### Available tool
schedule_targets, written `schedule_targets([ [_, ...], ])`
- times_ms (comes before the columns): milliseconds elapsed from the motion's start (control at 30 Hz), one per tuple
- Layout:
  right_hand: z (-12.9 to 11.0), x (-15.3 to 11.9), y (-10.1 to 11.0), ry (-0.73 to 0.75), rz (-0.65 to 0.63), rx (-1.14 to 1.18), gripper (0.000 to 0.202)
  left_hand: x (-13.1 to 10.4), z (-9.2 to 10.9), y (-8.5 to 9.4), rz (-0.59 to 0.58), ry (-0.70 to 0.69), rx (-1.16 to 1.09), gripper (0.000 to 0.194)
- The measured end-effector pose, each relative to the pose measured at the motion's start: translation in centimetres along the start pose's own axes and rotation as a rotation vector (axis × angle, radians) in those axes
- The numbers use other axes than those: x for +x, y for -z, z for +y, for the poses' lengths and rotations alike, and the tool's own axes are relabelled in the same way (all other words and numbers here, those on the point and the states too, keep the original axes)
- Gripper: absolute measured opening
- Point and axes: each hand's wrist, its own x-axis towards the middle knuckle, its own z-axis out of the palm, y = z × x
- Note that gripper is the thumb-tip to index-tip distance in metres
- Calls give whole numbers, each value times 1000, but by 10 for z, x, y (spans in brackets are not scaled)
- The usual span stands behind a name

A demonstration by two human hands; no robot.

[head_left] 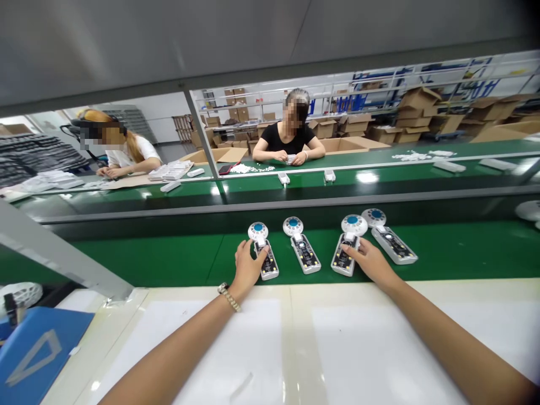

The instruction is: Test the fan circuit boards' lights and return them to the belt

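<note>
Several white handheld devices, each with an exposed black circuit board and a round head with a teal centre, lie on the green conveyor belt. My left hand (248,262) is closed around the leftmost device (269,268), thumb over its board. Farther right, my right hand (371,260) grips another device (343,262) by its right side, the thumb on its board. Between my hands rests a device (306,256) that neither hand touches. One more device (394,246) lies tilted just beyond my right hand, its round head close beside the head of the gripped one.
A cream worktable (295,349) runs along the front of the belt. A blue bin (42,349) stands at lower left beside a slanted metal post (63,247). Two people sit across the line, beyond a metal rail (295,205). A grey panel (253,39) hangs overhead.
</note>
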Motion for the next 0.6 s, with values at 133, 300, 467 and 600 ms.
schedule_targets([
  [133, 5, 1, -5, 71, -24, -117, 43, -16, 8, -3, 55, -324, 218, 50],
  [300, 11, 0, -5, 206, -29, -243, 39, -40, 24, -5, -90, -561, 294, 40],
  [467, 6, -7, -6, 318, 32, -310, 24, -46, 29, -4, -230, -589, 310, 36],
  [600, 1, -11, -7, 379, 122, -352, 24, -46, 27, -3, -268, -516, 274, 40],
])
